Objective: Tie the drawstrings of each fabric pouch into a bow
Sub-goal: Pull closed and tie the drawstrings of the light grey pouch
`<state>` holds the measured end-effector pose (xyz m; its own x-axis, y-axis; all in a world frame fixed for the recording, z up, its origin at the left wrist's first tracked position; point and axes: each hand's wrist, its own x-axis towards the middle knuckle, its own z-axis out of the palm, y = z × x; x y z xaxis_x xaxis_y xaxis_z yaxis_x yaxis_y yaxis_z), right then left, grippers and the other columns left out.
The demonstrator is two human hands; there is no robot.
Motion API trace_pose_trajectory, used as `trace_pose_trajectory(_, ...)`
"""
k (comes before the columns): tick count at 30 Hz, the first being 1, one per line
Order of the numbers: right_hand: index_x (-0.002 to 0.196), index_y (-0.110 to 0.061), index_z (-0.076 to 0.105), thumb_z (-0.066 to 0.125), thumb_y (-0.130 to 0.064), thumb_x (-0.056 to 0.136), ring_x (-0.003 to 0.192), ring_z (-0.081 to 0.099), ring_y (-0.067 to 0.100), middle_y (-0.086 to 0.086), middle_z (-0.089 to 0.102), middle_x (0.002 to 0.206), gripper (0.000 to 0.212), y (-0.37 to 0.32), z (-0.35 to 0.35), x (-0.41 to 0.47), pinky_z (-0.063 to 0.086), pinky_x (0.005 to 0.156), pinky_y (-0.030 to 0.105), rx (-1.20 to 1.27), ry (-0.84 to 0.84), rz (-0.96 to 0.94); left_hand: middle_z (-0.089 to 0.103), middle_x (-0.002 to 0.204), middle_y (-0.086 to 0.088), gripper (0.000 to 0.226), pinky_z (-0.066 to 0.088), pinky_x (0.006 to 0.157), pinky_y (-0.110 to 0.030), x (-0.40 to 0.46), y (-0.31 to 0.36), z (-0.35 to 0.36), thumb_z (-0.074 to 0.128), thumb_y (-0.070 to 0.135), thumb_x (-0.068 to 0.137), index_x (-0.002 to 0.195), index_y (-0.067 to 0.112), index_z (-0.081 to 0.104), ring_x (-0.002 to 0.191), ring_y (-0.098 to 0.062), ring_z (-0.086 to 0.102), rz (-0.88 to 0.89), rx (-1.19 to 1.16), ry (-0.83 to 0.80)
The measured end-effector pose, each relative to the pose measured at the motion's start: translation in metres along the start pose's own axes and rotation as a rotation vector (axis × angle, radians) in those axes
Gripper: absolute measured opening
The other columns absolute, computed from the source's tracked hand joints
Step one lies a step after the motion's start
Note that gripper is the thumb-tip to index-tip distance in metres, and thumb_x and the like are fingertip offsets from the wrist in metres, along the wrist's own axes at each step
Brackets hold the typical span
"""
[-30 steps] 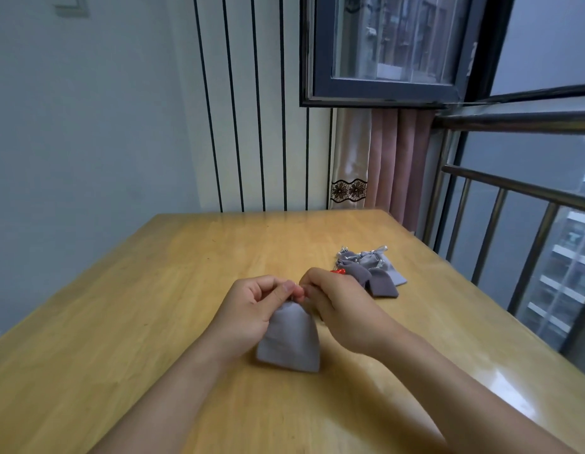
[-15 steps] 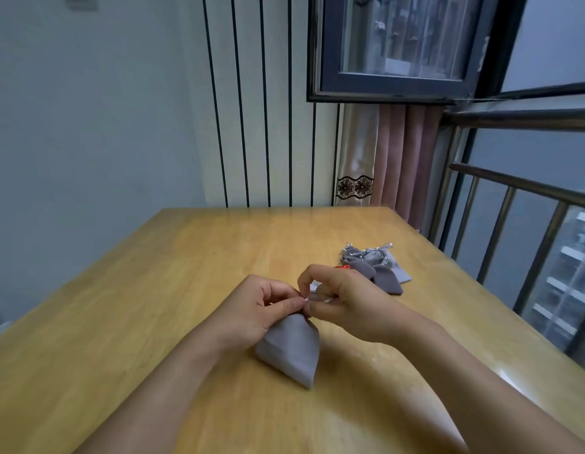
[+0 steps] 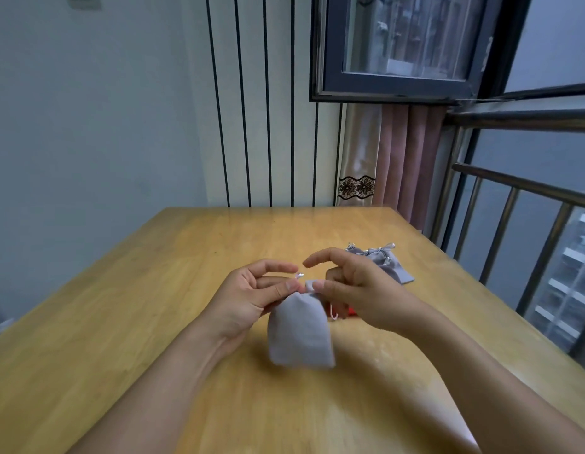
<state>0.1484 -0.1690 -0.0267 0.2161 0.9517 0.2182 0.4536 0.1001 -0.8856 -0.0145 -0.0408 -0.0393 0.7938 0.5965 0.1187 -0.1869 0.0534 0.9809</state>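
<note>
Now lifted higher off the desk point(image 3: 153, 322), the grey pouch point(image 3: 299, 329) hangs blurred, both hands point(image 3: 252, 296) point(image 3: 360, 290) pinching its gathered neck; index fingers have uncurled.

**No legible writing in view**

No text, label, brand, number or sign can be read anywhere. The grey fabric drawstring pouch point(image 3: 299, 326) held over the light wooden tabletop point(image 3: 127, 322) carries no print, and neither does the heap of grey pouches point(image 3: 384, 262) beyond it.
</note>
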Motion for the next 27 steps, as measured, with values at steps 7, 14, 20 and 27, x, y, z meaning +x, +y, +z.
trace_pose_trajectory(7, 0.085, -0.022, 0.071, 0.068, -0.024, 0.094, 0.065, 0.065, 0.008, -0.004, 0.071, 0.069, 0.010, 0.004, 0.001, 0.000, 0.047, 0.059, 0.020, -0.652, 0.151, -0.116, 0.077, 0.081, -0.009, 0.025, 0.052, 0.069, -0.022, 0.003, -0.003, -0.004, 0.076, 0.008, 0.081, 0.105, 0.014, 0.069, 0.074, -0.016, 0.067, 0.142, 0.365, 0.005)
trace_pose_trajectory(14, 0.093, -0.025, 0.069, 0.064, -0.028, 0.095, 0.073, 0.055, 0.004, -0.017, 0.059, 0.075, 0.007, 0.005, 0.019, 0.002, 0.048, 0.067, 0.030, -0.699, 0.139, -0.213, 0.077, 0.076, 0.008, 0.018, 0.050, 0.072, -0.012, 0.003, -0.008, 0.000, 0.078, 0.007, 0.080, 0.095, 0.017, 0.075, 0.077, -0.001, 0.071, 0.388, 0.733, 0.083)
trace_pose_trajectory(20, 0.093, -0.020, 0.076, 0.070, -0.028, 0.092, 0.071, 0.055, 0.004, -0.013, 0.060, 0.081, 0.010, -0.002, 0.012, -0.001, 0.046, 0.067, 0.024, -0.743, 0.115, -0.284, 0.076, 0.073, 0.007, 0.011, 0.055, 0.068, -0.019, 0.000, -0.006, 0.001, 0.082, 0.006, 0.075, 0.080, 0.016, 0.081, 0.073, -0.004, 0.072, 0.405, 0.717, 0.075)
trace_pose_trajectory(27, 0.096, -0.021, 0.076, 0.068, -0.022, 0.092, 0.081, 0.059, 0.003, -0.011, 0.066, 0.088, 0.008, -0.003, 0.011, -0.001, 0.046, 0.073, 0.019, -0.711, 0.042, -0.268, 0.077, 0.079, 0.008, 0.012, 0.055, 0.074, -0.019, 0.001, -0.007, 0.001, 0.078, 0.009, 0.081, 0.085, 0.019, 0.081, 0.079, -0.001, 0.072, 0.283, 0.670, 0.112)
